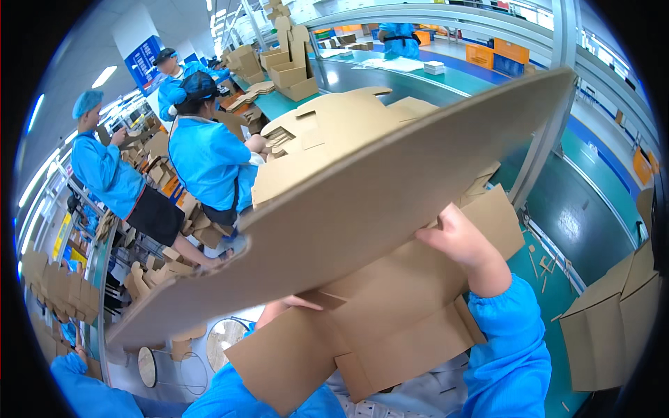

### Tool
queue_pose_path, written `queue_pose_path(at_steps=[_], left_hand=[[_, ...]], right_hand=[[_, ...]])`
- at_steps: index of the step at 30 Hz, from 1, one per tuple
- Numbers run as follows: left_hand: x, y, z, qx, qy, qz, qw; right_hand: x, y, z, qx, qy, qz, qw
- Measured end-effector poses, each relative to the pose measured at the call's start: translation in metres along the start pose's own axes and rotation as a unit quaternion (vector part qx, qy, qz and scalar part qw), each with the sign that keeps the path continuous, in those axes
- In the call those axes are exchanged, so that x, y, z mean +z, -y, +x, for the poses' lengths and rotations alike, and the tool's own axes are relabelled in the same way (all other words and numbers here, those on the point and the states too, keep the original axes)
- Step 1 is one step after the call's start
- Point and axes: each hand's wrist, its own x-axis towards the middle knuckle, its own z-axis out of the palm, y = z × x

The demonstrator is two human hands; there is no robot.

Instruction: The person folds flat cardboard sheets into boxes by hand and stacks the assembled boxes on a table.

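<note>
A large brown die-cut cardboard blank (390,188) is raised in front of me, its broad panel tilted up to the right. Creased lower panels (397,327) and small flaps hang toward my lap. My right hand (456,240) grips the blank at its right side, the thumb lying along the board and the other fingers partly hidden. Lower down on the left, my left hand (289,305) holds the board near a fold. Most of that hand is behind a panel, and only some finger shows. Behind the raised panel lies a stack of cut cardboard sheets (341,129).
Green worktops (571,202) run along the right, with cardboard scraps (543,265) near me. Folded cardboard (606,327) stands at the right edge. A metal post (550,132) rises beyond the blank. Co-workers in blue (209,153) stand at left. A round-topped stool (226,341) is below.
</note>
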Motion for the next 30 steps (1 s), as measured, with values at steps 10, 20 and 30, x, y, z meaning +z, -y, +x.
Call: queue_pose_path(at_steps=[10,20,30], left_hand=[[0.008,0.001,0.03,0.044,0.005,-0.229,0.972],[0.017,-0.013,0.03,0.046,-0.075,-0.183,0.979],[-0.007,-0.026,0.036,0.127,-0.076,-0.207,0.967]], right_hand=[[0.018,0.051,0.001,0.023,-0.248,-0.398,0.883],[0.032,0.041,-0.004,-0.011,-0.01,-0.416,0.909],[-0.008,0.083,-0.001,-0.002,0.048,-0.184,0.982]])
